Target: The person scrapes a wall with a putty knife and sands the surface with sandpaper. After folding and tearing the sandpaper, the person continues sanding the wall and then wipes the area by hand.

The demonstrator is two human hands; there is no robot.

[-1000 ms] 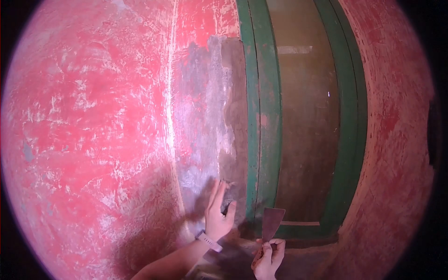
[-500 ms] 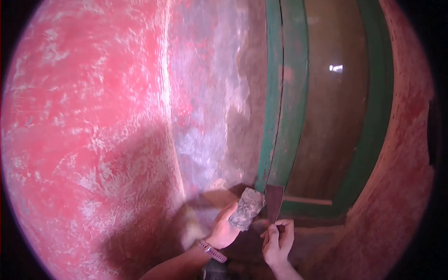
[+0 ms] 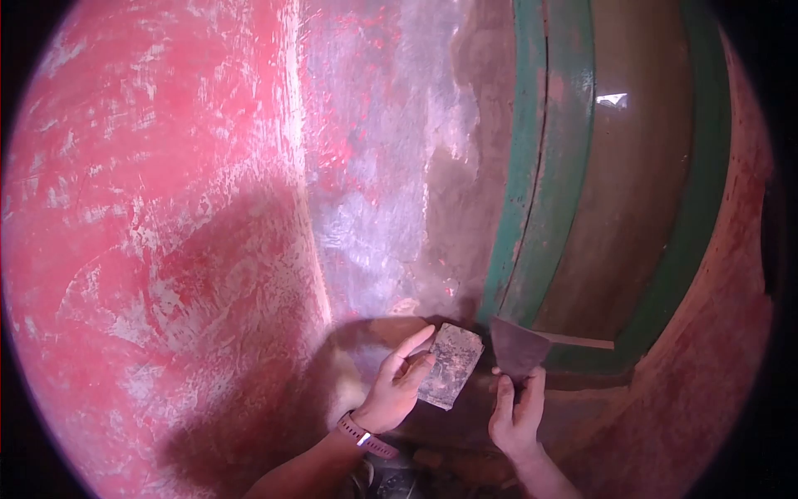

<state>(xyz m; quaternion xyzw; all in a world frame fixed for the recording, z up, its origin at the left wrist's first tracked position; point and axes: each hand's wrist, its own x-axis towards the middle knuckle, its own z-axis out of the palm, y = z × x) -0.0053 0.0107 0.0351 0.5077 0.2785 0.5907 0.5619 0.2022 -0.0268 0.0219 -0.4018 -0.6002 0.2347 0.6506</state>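
Note:
My left hand (image 3: 397, 384), with a pinkish strap at the wrist, is closed on a flat rectangular block (image 3: 451, 366) with a worn, speckled grey face. The block is tilted, and part of its left edge is hidden by my fingers. To its right, my right hand (image 3: 519, 413) pinches a putty knife (image 3: 519, 345) near its lower end. The knife's wide dark blade points upward, its broad face toward me. Its handle is hidden in my grip. A small gap separates the blade from the block.
A red wall (image 3: 125, 208) with pale scuffs fills the left side. Beside it runs a patchy grey-purple wall strip (image 3: 366, 191). Behind my hands stands a green frame (image 3: 565, 150) around a brown panel (image 3: 632, 191). Dark items (image 3: 391, 482) lie low, below my hands.
The putty knife has turned so its blade shows wider, and my right hand has shifted right. The block has turned a little in my left hand. The view has swung slightly left.

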